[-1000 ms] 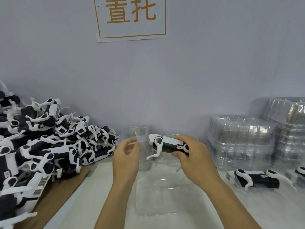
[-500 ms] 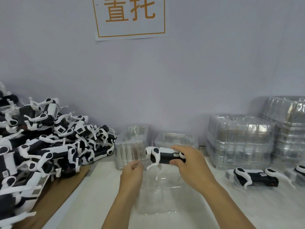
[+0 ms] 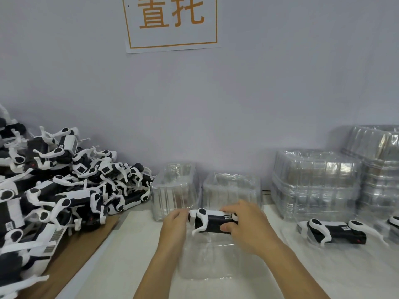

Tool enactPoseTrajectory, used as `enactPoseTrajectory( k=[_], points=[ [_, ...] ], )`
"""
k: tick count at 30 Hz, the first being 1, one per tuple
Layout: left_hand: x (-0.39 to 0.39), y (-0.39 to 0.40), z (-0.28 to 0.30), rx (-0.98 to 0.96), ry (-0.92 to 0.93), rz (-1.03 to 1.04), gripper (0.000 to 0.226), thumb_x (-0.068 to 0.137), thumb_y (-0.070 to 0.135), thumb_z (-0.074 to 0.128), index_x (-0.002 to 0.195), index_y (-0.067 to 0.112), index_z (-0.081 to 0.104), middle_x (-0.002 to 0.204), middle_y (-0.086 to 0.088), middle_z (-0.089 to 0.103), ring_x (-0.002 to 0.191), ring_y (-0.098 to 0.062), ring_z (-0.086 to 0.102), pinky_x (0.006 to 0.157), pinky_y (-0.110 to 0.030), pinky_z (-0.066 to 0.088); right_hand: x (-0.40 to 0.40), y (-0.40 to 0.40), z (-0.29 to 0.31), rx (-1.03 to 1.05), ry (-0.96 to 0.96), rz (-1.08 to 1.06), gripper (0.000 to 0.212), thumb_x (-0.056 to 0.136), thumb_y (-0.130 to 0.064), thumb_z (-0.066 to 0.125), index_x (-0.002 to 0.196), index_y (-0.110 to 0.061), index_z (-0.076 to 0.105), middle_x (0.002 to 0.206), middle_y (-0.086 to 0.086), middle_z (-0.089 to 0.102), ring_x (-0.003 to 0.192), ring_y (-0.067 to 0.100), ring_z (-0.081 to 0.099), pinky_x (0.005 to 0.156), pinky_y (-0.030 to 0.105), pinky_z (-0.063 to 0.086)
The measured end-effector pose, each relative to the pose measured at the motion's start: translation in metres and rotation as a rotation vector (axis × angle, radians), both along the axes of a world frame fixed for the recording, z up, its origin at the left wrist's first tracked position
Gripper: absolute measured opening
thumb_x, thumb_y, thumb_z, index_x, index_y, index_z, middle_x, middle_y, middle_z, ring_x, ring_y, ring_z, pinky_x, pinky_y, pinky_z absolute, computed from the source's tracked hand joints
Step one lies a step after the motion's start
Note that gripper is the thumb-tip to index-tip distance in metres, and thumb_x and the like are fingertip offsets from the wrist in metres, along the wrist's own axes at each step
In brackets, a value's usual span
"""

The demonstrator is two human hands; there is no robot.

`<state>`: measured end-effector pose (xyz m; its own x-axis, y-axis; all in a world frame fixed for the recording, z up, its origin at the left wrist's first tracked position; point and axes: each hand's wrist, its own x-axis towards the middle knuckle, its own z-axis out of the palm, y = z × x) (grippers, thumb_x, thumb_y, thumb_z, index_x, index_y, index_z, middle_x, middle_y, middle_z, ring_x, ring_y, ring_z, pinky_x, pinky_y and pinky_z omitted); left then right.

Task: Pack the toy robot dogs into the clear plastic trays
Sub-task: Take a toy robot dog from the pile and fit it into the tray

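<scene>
White paper sign (image 3: 171, 22) with orange writing on grey wall (image 3: 259, 93), brown cardboard (image 3: 71, 257) on white table (image 3: 112, 262)

The wall sign (image 3: 171, 22) reads "置托" in orange characters.

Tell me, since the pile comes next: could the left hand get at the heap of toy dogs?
Probably yes: the heap lies on the left hand's own side with nothing between, but that hand now holds the toy dog.
</scene>
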<state>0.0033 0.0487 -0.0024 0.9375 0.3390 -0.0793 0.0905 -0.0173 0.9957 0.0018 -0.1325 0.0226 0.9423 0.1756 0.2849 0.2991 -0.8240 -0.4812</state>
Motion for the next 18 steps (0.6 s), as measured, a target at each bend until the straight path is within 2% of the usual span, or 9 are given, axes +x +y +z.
enactPoseTrajectory(
  k=[2,4,8,12,15,18],
  points=[
    [-0.0007,-0.0008,0.0011,-0.054,0.029,-0.073,0.025,0.097,0.04,0.056,0.101,0.019,0.069,0.102,0.001,0.069,0.097,-0.018,0.064,0.088,-0.039,0.051,0.0001,0.0007,0.0,-0.008,-0.01,-0.011,0.019,0.084,-0.034,0.072,0.103,-0.037,0.071,0.097,-0.007,0.058,0.096,0.017,0.052,0.082,0.032,0.043],
    [-0.0014,-0.0013,0.0008,-0.062,0.033,-0.101,0.024,0.097,0.042,0.057,0.107,0.024,0.068,0.113,-0.001,0.069,0.109,-0.021,0.063,0.101,-0.045,0.049,0.0,0.0015,-0.0004,0.002,-0.011,-0.028,0.023,0.083,-0.034,0.074,0.105,-0.038,0.072,0.097,-0.007,0.06,0.096,0.018,0.053,0.08,0.031,0.043],
    [-0.0014,-0.0012,0.0002,-0.043,0.021,-0.078,0.018,0.098,0.037,0.058,0.108,0.025,0.067,0.114,-0.001,0.067,0.107,-0.02,0.062,0.093,-0.039,0.048,-0.0003,0.0021,-0.0033,0.068,0.01,-0.089,0.038,0.078,-0.033,0.08,0.114,-0.04,0.071,0.108,-0.009,0.064,0.102,0.018,0.058,0.081,0.029,0.045],
    [-0.0021,-0.0005,0.0017,-0.02,0.022,-0.113,0.019,0.101,0.037,0.054,0.109,0.023,0.064,0.111,-0.002,0.065,0.094,-0.018,0.061,0.071,-0.031,0.044,-0.001,0.0038,-0.0044,0.097,0.024,-0.122,0.04,0.076,-0.031,0.083,0.114,-0.039,0.072,0.107,-0.011,0.064,0.102,0.016,0.06,0.078,0.026,0.043],
    [-0.002,0.0007,0.002,0.0,0.018,-0.13,0.017,0.103,0.033,0.051,0.109,0.023,0.064,0.114,-0.002,0.064,0.097,-0.017,0.06,0.07,-0.03,0.043,-0.0015,0.004,-0.0043,0.103,0.036,-0.13,0.043,0.075,-0.03,0.083,0.115,-0.039,0.072,0.109,-0.012,0.065,0.1,0.015,0.06,0.076,0.024,0.042],
    [-0.0027,0.0008,0.0037,0.004,0.03,-0.144,0.016,0.105,0.031,0.048,0.11,0.024,0.063,0.113,-0.001,0.063,0.091,-0.015,0.058,0.064,-0.028,0.04,-0.0013,0.004,-0.0045,0.097,0.044,-0.135,0.046,0.074,-0.03,0.084,0.117,-0.04,0.071,0.112,-0.012,0.066,0.1,0.014,0.061,0.076,0.022,0.041]
  ],
)
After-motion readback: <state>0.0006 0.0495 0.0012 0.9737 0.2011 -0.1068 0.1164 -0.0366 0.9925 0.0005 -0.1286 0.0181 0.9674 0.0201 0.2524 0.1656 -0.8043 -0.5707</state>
